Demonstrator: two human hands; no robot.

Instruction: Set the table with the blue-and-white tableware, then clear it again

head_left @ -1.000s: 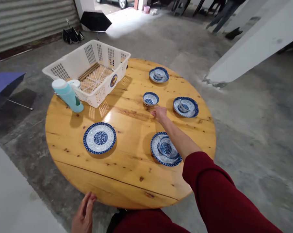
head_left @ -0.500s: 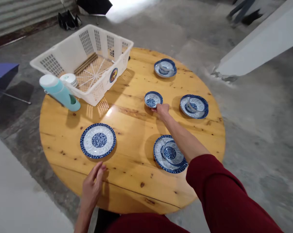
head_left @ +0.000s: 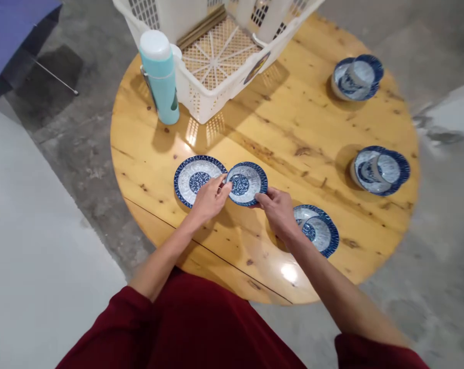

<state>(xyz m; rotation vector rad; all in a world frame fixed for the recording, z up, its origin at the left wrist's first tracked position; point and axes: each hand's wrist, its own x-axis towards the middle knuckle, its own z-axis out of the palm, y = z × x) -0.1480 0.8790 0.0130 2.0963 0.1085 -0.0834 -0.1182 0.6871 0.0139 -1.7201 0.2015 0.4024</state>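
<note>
A small blue-and-white bowl [head_left: 245, 183] is held up above the table between my two hands. My right hand [head_left: 277, 207] grips its lower right rim, thumb on the inside. On the opposite side, my left hand [head_left: 212, 197] pinches the left rim between thumb and fingers. Just left of the bowl lies a patterned plate [head_left: 197, 177], partly covered by my left hand. Beyond my right wrist is another plate [head_left: 334, 233] with a bowl [head_left: 317, 233] on it, partly hidden by my forearm.
At the right, two more plates [head_left: 404, 166] [head_left: 380, 69] carry bowls [head_left: 387, 169] [head_left: 357, 77]. A white plastic basket [head_left: 212, 100] with wooden sticks [head_left: 201, 26] stands at the back of the round wooden table [head_left: 262, 128]. Beside it stands a turquoise bottle [head_left: 162, 82].
My right hand has brought the bowl left and nearer to me, beside the plate. My left hand has risen and taken hold of its left rim. The view has shifted.
</note>
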